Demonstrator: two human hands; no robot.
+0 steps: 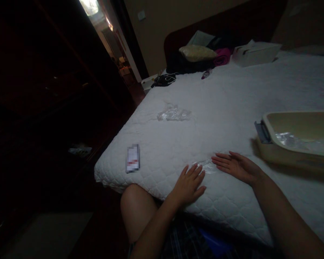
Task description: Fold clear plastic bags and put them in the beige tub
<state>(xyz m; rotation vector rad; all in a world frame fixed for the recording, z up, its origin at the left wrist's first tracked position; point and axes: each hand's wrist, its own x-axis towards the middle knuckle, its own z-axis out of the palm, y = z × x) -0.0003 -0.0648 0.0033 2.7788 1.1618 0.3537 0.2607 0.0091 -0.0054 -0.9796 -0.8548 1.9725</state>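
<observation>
A small clear plastic bag [208, 166] lies flat on the white quilted bed cover [226, 97], near its front edge. My left hand [189, 185] rests beside the bag's left end, palm down with fingers spread. At the bag's right end is my right hand [236, 166], its fingers stretched out towards the left and its fingertips at the plastic. Neither hand grips anything. Farther back on the bed lies a second crumpled clear plastic bag [174, 113].
On the right stands a beige plastic bin [286, 153] with a grey handle and clear plastic inside. A phone [133, 158], its screen blurred, lies near the left edge. A white box [256, 54], a pillow [198, 53] and a magenta roll [221, 57] sit by the headboard.
</observation>
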